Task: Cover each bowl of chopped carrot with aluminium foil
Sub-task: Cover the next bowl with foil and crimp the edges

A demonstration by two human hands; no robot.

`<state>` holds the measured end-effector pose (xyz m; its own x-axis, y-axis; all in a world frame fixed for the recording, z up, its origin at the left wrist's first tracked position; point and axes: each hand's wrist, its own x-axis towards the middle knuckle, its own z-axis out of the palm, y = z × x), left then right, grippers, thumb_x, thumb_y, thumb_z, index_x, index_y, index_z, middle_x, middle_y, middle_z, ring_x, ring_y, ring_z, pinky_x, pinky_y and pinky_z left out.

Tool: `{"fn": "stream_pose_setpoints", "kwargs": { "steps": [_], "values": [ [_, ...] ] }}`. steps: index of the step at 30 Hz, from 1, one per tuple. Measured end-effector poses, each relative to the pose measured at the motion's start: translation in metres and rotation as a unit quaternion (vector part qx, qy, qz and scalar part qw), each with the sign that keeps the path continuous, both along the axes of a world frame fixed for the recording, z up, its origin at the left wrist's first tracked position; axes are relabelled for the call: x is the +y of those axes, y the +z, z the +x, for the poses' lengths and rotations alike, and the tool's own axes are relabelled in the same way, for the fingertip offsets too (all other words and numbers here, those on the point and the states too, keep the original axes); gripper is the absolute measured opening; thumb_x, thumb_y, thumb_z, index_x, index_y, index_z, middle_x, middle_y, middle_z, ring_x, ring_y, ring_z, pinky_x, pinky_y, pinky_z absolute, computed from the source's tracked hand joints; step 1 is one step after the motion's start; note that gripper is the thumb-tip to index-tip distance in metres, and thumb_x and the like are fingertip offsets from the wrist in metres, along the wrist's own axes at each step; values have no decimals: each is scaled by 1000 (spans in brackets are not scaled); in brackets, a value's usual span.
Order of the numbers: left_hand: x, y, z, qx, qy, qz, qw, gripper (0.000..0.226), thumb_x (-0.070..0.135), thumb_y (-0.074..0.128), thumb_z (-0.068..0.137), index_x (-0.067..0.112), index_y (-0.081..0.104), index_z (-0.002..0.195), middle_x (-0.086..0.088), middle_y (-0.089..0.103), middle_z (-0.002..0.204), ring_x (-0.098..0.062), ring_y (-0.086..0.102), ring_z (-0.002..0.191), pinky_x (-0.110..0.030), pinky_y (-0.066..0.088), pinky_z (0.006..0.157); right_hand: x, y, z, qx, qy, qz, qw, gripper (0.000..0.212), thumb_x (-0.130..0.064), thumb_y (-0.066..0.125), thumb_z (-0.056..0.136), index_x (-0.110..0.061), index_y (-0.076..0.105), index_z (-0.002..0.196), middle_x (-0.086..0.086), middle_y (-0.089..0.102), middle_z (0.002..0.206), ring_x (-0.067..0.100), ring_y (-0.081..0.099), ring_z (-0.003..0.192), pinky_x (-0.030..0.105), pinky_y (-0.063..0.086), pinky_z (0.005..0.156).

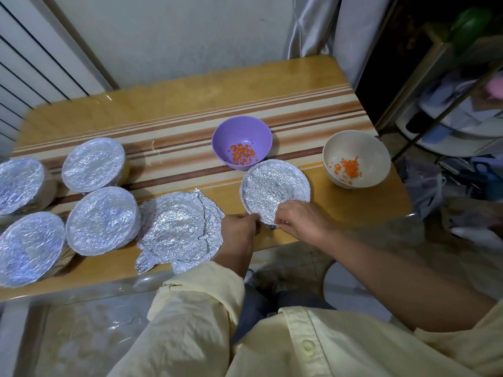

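Observation:
A bowl covered with crinkled aluminium foil (275, 187) stands near the table's front edge. My left hand (239, 227) and my right hand (299, 217) both pinch the foil at its near rim. Behind it a purple bowl (242, 131) holds chopped carrot and stands uncovered. To the right a cream bowl (356, 148) with carrot is also uncovered. Loose pre-shaped foil sheets (179, 229) lie stacked just left of my left hand. Several foil-covered bowls (102, 220) are grouped at the left.
The striped wooden table (190, 110) stands against a white wall. A metal rack (446, 104) with household items is at the right. A plastic bag (424, 186) hangs off the table's right end.

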<state>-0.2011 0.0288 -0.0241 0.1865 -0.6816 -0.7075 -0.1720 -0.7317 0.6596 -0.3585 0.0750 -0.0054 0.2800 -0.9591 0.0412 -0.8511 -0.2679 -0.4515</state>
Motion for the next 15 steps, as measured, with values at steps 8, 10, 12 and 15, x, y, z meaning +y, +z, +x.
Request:
{"fn": "stream_pose_setpoints", "kwargs": {
  "steps": [8, 10, 12, 15],
  "values": [
    [11, 21, -3, 46, 20, 34, 998, 31, 20, 85, 77, 1, 65, 62, -18, 65, 68, -27, 59, 60, -40, 58, 66, -1, 1, 3, -6, -14, 2, 1000, 16, -6, 81, 67, -12, 67, 69, 0, 62, 69, 23, 61, 67, 26, 37, 61],
    [15, 18, -7, 70, 26, 45, 996, 25, 13, 82, 80, -3, 66, 69, -20, 67, 75, -25, 59, 57, -31, 55, 55, -1, 0, 4, -6, -15, 6, 1000, 14, -6, 81, 68, -11, 68, 70, 1, 62, 70, 23, 61, 68, 26, 38, 61],
    [15, 14, -12, 74, 30, 42, 996, 23, 6, 78, 82, -2, 63, 66, -21, 66, 76, -24, 58, 54, -28, 55, 50, -1, 1, 5, -8, -17, 13, 1000, 12, -6, 79, 70, -10, 68, 71, 2, 62, 72, 24, 61, 70, 27, 39, 62],
    [11, 13, -14, 71, 30, 36, 996, 27, 5, 76, 84, -1, 62, 63, -19, 65, 70, -25, 59, 55, -31, 57, 52, -2, 2, 6, -3, -30, 20, 999, 9, -8, 77, 73, -10, 68, 73, 2, 63, 75, 25, 61, 74, 30, 42, 63]
  ]
}}
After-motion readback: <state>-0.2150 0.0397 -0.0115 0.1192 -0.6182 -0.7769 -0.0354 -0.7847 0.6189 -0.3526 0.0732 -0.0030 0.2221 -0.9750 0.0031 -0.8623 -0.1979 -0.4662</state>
